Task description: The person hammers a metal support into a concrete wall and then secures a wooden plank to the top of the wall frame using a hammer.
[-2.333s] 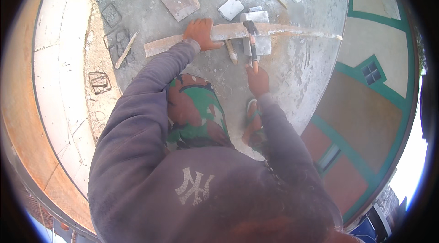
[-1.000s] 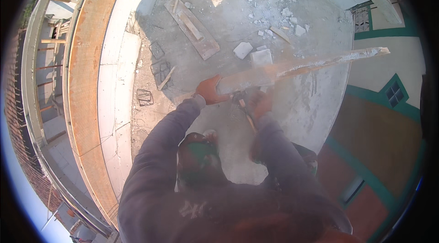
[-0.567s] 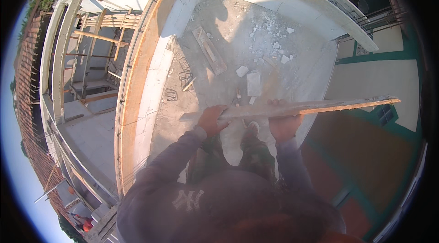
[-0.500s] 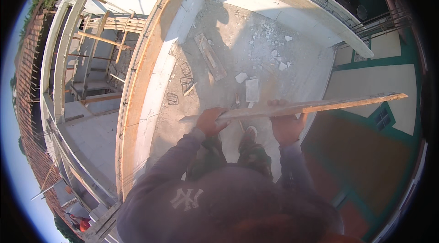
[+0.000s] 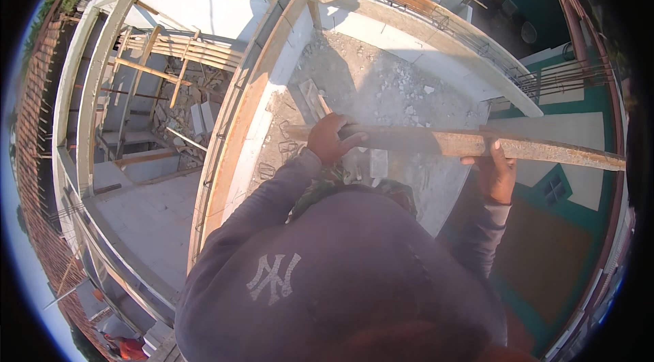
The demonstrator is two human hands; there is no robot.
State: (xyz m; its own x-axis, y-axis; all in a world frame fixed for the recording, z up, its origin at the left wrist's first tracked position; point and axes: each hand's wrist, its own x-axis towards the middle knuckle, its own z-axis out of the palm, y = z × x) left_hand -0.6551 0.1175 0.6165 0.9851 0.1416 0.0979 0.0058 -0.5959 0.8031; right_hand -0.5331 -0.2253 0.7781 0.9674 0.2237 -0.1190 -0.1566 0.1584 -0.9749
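A long, narrow wooden plank [image 5: 470, 144], rough and crusted with dried cement, is held level in the air in front of the person, stretching from just left of centre far out to the right. The left hand [image 5: 330, 140] wraps closed around it near its left end, fingers over the top. The right hand [image 5: 496, 172] supports it from below nearer the middle, thumb up against the near edge, in a closed grip. It looks stiff and fairly heavy, likely to tip toward the long free right end; its gritty, splintery face should not slip, and 2 hands set well apart suit it best. Below lies a dusty concrete slab [image 5: 402, 93] scattered with rubble, with a second board [image 5: 312, 98] lying on it. A pale parapet wall [image 5: 422, 32] edges the slab, and green painted walls [image 5: 579, 130] show at right.
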